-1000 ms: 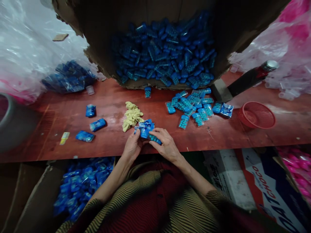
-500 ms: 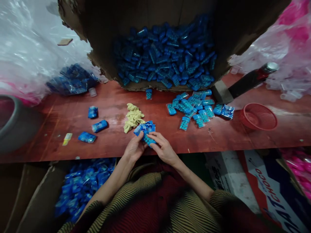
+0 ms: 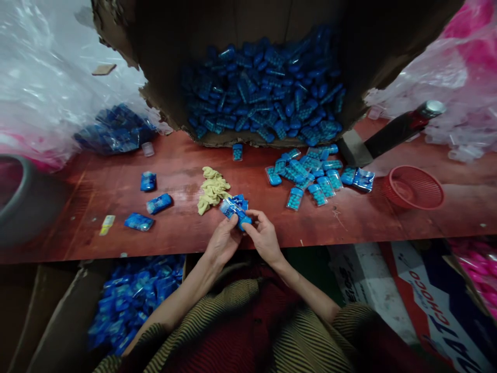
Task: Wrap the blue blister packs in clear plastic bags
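At the table's front edge, my left hand [image 3: 224, 241] is closed with its thumb over a blue printed sleeve [image 3: 231, 206]. A small candy box [image 3: 244, 221] sits partly inside that sleeve, its blue end sticking out towards me. The fingers of my right hand [image 3: 266, 237] pinch this blue end. More flat blue sleeves [image 3: 242, 200] lie just behind my hands, partly hidden by the held one. Beyond them is a crumpled pale yellow cloth or glove [image 3: 213, 189]. To the right lies a loose pile of clear boxes with blue candies [image 3: 306, 171].
A torn cardboard box [image 3: 361, 67] full of candy boxes stands at the back. Several wrapped packs [image 3: 159, 203] lie left. A grey tub [image 3: 23, 207] is at far left, a red basket [image 3: 413, 187] right, near a dark-handled tool [image 3: 396, 132]. Below the table sits a bin of wrapped packs [image 3: 132, 300].
The candy box has slid into the sleeve; its candies showed before, and printed film now covers most of it. My hands have shifted slightly right and towards me.
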A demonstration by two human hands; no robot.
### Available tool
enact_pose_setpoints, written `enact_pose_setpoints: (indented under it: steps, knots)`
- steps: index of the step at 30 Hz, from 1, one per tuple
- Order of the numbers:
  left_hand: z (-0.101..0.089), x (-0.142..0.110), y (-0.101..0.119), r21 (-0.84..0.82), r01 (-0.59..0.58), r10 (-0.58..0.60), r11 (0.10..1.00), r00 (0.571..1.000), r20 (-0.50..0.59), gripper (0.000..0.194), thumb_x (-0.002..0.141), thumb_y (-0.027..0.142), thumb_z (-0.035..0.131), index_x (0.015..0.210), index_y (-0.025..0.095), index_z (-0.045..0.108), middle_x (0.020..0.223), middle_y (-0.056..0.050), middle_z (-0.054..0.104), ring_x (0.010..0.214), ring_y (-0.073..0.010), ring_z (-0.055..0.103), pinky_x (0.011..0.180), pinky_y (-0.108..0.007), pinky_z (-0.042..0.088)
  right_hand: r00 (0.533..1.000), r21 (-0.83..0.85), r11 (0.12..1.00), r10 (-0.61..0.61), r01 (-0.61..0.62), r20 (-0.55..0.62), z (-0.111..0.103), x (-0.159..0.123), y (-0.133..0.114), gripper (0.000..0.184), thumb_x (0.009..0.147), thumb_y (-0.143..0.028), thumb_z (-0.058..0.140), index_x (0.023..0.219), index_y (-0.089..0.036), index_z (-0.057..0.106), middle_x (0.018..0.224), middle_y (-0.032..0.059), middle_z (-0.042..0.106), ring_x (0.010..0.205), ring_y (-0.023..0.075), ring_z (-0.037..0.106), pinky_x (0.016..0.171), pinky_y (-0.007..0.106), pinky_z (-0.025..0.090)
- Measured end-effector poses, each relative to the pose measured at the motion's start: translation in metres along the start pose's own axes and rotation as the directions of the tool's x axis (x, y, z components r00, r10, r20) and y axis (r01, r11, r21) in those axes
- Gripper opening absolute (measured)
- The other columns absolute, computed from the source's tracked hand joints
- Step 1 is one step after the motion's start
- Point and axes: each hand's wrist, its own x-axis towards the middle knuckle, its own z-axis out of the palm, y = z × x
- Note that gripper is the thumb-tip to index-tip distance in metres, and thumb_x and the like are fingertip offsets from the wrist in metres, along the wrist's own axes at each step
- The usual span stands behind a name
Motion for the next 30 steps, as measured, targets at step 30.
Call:
enact_pose_setpoints:
  steps: [30]
  knots:
    - [0.012,-0.009,0.007,0.046,0.142,-0.148,0.989,0.979,0.141,0.016,0.080,0.022,0.062,0.090,0.011,0.067,0.080,-0.008,0.071,0.073,-0.0148,0.067,0.069,-0.023,0.052,0.930,0.114,0.993,-0.080,0.041,0.358,-0.023,0.021,-0.020,0.075,0.072,-0.041,0.070,0.139,-0.029,0.038,0.127,0.0050,0.055,0.105,0.0166,0.059,0.089,0.030,0.051]
